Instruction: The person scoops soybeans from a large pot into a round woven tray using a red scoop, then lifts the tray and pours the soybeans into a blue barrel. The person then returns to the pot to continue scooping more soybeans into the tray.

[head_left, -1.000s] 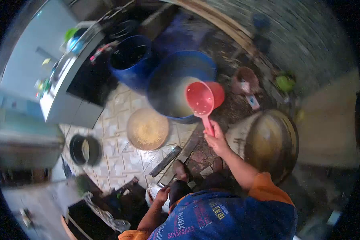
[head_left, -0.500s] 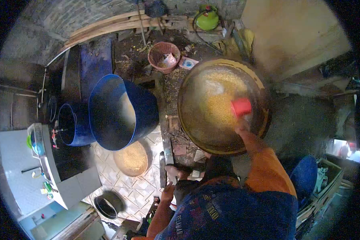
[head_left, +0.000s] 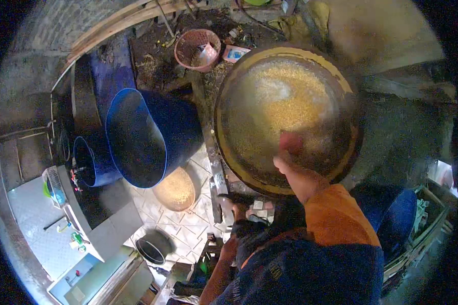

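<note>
A large round pot [head_left: 224,127] holds yellow grains in cloudy, steaming liquid. My right hand [head_left: 285,165] reaches over its near side, closed on a red scoop [head_left: 291,143]. The scoop is blurred and sits low, at the near edge of the grains; whether it touches the liquid is unclear. My left hand [head_left: 230,248] rests low beside my body, near my dark-clothed leg; its fingers cannot be made out.
Left of the pot stand a tall blue barrel [head_left: 183,134] and a smaller blue barrel [head_left: 104,170]. A basket of grain [head_left: 175,190] and a dark basin [head_left: 153,249] are on the tiled floor. Beyond are a pink basket [head_left: 182,48] and wooden planks [head_left: 122,23].
The view has shifted, so the pot appears larger and nearer. My right hand has moved the red scoop left and toward me within the pot, and the scoop looks darker and blurred.
</note>
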A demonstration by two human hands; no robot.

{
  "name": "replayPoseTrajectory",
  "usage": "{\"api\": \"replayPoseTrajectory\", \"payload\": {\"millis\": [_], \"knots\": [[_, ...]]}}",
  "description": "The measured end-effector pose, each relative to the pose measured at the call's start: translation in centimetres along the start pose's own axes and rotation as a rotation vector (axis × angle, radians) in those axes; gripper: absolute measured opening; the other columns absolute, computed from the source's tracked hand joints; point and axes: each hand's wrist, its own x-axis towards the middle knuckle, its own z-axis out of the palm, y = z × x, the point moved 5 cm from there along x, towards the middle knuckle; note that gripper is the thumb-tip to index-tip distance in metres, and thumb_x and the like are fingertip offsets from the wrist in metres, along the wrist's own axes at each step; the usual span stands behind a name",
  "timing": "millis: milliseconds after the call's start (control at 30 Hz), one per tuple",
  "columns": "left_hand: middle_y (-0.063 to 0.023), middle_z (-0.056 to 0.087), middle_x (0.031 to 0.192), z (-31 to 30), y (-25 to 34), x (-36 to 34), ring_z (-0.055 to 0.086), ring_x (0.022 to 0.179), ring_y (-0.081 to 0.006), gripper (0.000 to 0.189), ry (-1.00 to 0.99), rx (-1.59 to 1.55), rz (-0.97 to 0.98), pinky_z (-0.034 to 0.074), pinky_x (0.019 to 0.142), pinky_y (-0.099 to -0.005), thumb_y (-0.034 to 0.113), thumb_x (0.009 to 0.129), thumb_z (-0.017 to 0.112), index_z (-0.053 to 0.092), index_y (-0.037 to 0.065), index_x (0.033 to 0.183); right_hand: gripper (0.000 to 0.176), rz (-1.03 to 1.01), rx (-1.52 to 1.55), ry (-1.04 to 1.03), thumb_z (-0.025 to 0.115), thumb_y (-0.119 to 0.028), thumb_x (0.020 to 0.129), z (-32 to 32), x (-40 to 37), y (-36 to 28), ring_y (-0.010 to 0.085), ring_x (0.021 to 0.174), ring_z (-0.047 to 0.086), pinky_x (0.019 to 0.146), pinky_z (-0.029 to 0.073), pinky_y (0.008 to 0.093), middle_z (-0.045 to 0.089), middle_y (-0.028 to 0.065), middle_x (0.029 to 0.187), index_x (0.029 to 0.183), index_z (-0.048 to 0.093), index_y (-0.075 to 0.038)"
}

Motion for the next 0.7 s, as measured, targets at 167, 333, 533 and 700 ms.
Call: {"api": "replayPoseTrajectory", "payload": {"millis": [167, 333, 533, 700], "knots": [[-0.0180, 0.053, 0.110, -1.3, 2.0, 1.5, 0.050, 0.102, -0.0329, 0.037, -0.172, -0.387, -0.456, 0.040, 0.086, -0.0360, 0.027, 0.088, 0.041, 0.045, 0.005, 0.117, 0.024, 0.237, 0.286, -0.196, 0.047, -0.012, 0.080, -2.2, -4.4, -8.0, 0.0200, 0.087, 0.044, 0.079, 0.038, 0.0359, 0.050, 0.0105, 0.097, 0.101, 0.051, -0.002], [-0.0091, 0.055, 0.100, -3.4, 3.8, 2.6, 0.053, 0.090, -0.0152, 0.036, 0.013, -0.796, -0.290, 0.041, 0.079, -0.0261, 0.023, 0.089, 0.043, 0.044, 0.007, 0.122, 0.017, 0.280, 0.603, -0.372, 0.051, -0.014, 0.079, -3.2, -6.1, -12.1, 0.0168, 0.072, 0.047, 0.062, 0.041, 0.0335, 0.051, 0.0061, 0.084, 0.094, 0.051, -0.005], [-0.0177, 0.054, 0.106, -4.3, 2.2, 2.6, 0.056, 0.090, -0.0304, 0.032, -0.032, -0.535, -0.301, 0.044, 0.081, -0.0329, 0.018, 0.089, 0.042, 0.045, 0.004, 0.118, 0.009, 0.139, 1.236, -0.963, 0.054, -0.021, 0.081, -4.2, -6.5, -13.6, 0.0056, 0.050, 0.042, 0.042, 0.031, 0.0179, 0.049, -0.0037, 0.070, 0.082, 0.051, -0.013], [-0.0198, 0.054, 0.112, -3.0, -0.8, 2.9, 0.052, 0.105, -0.0274, 0.042, 0.034, -0.845, -0.612, 0.040, 0.088, -0.0331, 0.029, 0.089, 0.045, 0.044, 0.001, 0.120, 0.011, 0.147, 1.192, -0.855, 0.055, -0.021, 0.081, -11.5, -11.9, -15.4, 0.0001, 0.042, 0.033, 0.035, 0.022, 0.0159, 0.044, -0.0087, 0.063, 0.077, 0.047, -0.015]]}}
